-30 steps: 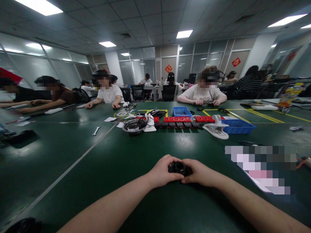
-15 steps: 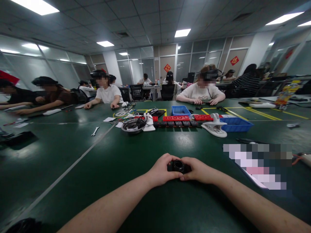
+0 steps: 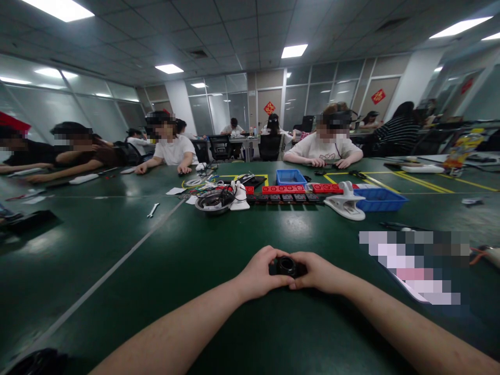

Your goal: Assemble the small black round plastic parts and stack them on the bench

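A small black round piece (image 3: 287, 266) with a ring-like opening on top sits between my hands, low over the green table. What kind of thing it is I cannot make out. My left hand (image 3: 261, 274) curls round its left side, thumb in front and fingers behind. From the other side my right hand (image 3: 317, 273) grips it too, and the two thumb tips meet in front. The fingers cover much of its sides, so whether it touches the table is hidden.
Beyond my hands stand a metal bowl of cables (image 3: 214, 203), red power strips (image 3: 282, 189), a white clip base (image 3: 346, 202) and blue bins (image 3: 379, 199). A wrench (image 3: 153, 210) lies left; a blurred-out phone-like slab (image 3: 410, 276) lies right. Several people sit around the table.
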`<state>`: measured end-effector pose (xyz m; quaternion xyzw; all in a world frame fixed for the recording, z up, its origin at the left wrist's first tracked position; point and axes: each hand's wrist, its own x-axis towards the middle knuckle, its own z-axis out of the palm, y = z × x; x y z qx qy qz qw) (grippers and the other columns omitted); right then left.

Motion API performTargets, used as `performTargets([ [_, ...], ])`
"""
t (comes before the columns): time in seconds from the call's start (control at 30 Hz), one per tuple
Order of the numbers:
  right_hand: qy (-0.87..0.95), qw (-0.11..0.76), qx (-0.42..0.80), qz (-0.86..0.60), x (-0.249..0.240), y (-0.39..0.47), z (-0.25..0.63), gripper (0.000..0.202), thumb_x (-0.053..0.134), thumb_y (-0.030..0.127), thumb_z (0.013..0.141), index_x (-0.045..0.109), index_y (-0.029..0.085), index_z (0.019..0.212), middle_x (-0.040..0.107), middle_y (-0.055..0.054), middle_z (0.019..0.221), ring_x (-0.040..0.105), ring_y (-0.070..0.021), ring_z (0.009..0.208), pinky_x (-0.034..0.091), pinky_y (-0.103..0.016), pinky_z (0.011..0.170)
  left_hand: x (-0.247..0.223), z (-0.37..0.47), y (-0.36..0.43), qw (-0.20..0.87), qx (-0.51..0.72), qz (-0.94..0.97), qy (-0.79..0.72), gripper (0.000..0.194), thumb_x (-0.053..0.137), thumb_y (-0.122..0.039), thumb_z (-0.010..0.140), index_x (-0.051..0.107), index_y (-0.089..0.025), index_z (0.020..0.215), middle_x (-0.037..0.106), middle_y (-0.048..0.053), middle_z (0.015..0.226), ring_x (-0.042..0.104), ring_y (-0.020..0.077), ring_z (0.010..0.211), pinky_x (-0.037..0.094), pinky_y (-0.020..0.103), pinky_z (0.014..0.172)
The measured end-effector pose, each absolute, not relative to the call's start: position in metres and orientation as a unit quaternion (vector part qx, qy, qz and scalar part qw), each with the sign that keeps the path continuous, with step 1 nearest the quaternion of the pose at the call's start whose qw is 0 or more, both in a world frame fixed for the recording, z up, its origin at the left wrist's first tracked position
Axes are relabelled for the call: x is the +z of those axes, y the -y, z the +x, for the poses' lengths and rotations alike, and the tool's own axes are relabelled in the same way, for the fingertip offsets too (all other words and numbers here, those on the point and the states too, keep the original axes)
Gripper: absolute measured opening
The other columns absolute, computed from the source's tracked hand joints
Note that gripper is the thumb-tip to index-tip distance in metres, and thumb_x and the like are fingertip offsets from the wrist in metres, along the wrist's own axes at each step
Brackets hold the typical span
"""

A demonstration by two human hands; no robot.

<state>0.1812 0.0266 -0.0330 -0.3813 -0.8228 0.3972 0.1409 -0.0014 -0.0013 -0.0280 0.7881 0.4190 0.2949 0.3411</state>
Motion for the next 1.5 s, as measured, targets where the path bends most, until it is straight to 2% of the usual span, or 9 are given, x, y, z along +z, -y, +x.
performTargets([
  [0.33, 0.817, 0.142, 0.388, -0.402, -0.037, -0.027, 0.181, 0.039, 0.068, 0.033, 0.055, 0.056, 0.015, 0.087, 0.057, 0.001, 0.074, 0.05, -0.0137, 0.064, 0.034, -0.021, 0.053, -0.03, 0.002, 0.001, 0.329, 0.295, 0.777, -0.448, 0.04, 0.067, -0.036, 0.059, 0.054, -0.02, 0.093, 0.048, 0.002, 0.087, 0.047, 0.015, 0.078, 0.039, 0.025, 0.067],
  [0.67, 0.816, 0.142, 0.264, -0.495, -0.042, -0.019, 0.172, 0.037, 0.068, 0.043, 0.05, 0.049, 0.018, 0.068, 0.053, 0.003, 0.063, 0.047, -0.0115, 0.056, 0.028, -0.019, 0.046, -0.037, 0.009, 0.007, 0.284, 0.331, 0.744, -0.506, 0.038, 0.068, -0.032, 0.056, 0.053, -0.018, 0.087, 0.049, 0.001, 0.086, 0.047, 0.0165, 0.081, 0.038, 0.026, 0.068],
  [0.8, 0.806, 0.148, 0.206, -0.536, -0.04, -0.01, 0.164, 0.034, 0.064, 0.045, 0.055, 0.047, 0.019, 0.068, 0.055, 0.001, 0.066, 0.049, -0.0131, 0.058, 0.027, -0.02, 0.046, -0.036, 0.011, 0.009, 0.253, 0.338, 0.736, -0.529, 0.036, 0.068, -0.032, 0.057, 0.052, -0.018, 0.087, 0.049, 0.002, 0.086, 0.047, 0.0178, 0.083, 0.037, 0.029, 0.071],
  [1.07, 0.789, 0.142, 0.095, -0.591, -0.04, 0.0, 0.149, 0.017, 0.052, 0.032, 0.067, 0.046, 0.018, 0.074, 0.057, -0.003, 0.075, 0.054, -0.0167, 0.065, 0.029, -0.023, 0.05, -0.037, 0.016, 0.01, 0.204, 0.348, 0.72, -0.565, 0.032, 0.067, -0.031, 0.059, 0.051, -0.018, 0.084, 0.05, 0.002, 0.084, 0.047, 0.0183, 0.083, 0.036, 0.031, 0.073],
  [1.23, 0.799, 0.126, 0.123, -0.574, -0.036, -0.002, 0.151, 0.024, 0.053, 0.039, 0.067, 0.049, 0.018, 0.076, 0.058, -0.005, 0.077, 0.055, -0.0186, 0.068, 0.032, -0.025, 0.052, -0.037, 0.015, 0.009, 0.199, 0.345, 0.725, -0.563, 0.032, 0.066, -0.031, 0.059, 0.051, -0.018, 0.084, 0.049, 0.001, 0.083, 0.047, 0.0181, 0.082, 0.036, 0.031, 0.073],
  [1.33, 0.818, 0.129, 0.178, -0.532, -0.032, -0.007, 0.16, 0.037, 0.062, 0.045, 0.058, 0.051, 0.018, 0.081, 0.057, -0.005, 0.08, 0.054, -0.0195, 0.071, 0.035, -0.025, 0.054, -0.035, 0.01, 0.007, 0.219, 0.336, 0.746, -0.532, 0.033, 0.066, -0.031, 0.059, 0.052, -0.018, 0.087, 0.049, 0.002, 0.085, 0.046, 0.0183, 0.084, 0.036, 0.031, 0.073],
  [1.4, 0.831, 0.142, 0.23, -0.485, -0.029, -0.011, 0.168, 0.046, 0.067, 0.041, 0.053, 0.052, 0.018, 0.09, 0.056, -0.004, 0.085, 0.052, -0.0193, 0.074, 0.037, -0.025, 0.058, -0.033, 0.006, 0.005, 0.251, 0.326, 0.762, -0.501, 0.035, 0.066, -0.031, 0.06, 0.052, -0.019, 0.089, 0.049, 0.002, 0.088, 0.046, 0.0176, 0.085, 0.037, 0.029, 0.073],
  [1.5, 0.843, 0.149, 0.325, -0.401, -0.022, -0.017, 0.178, 0.054, 0.068, 0.03, 0.055, 0.049, 0.019, 0.104, 0.055, -0.002, 0.089, 0.051, -0.0166, 0.076, 0.038, -0.025, 0.063, -0.03, 0.001, 0.001, 0.296, 0.308, 0.777, -0.462, 0.036, 0.065, -0.031, 0.061, 0.052, -0.019, 0.092, 0.048, 0.002, 0.09, 0.047, 0.0155, 0.081, 0.039, 0.026, 0.07],
])
